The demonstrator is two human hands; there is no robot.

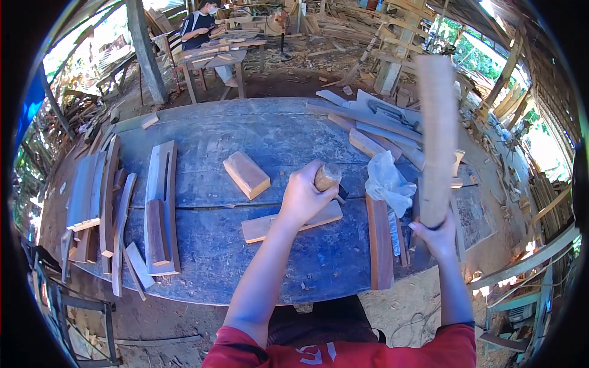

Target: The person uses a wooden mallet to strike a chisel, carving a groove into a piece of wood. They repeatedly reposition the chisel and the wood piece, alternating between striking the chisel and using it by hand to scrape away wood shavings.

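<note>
My left hand (305,195) is wrapped round the round wooden handle of a chisel (328,176), its butt end facing up. Dark metal shows just beyond the fist. Beneath that hand lies a short pale wood block (261,229), partly covered by the hand and wrist. My right hand (439,236) grips the lower end of a thick wooden bar (437,138), raised upright and slightly blurred on the right. A separate wood block (246,175) rests on the blue table (208,236), left of the chisel.
Curved and slotted wood pieces (162,208) lie on the left side. A plastic bag (389,183) sits by a long brown board (380,245) at right. More boards and a clamp (386,111) are heaped behind. Another person (197,29) works at a far bench.
</note>
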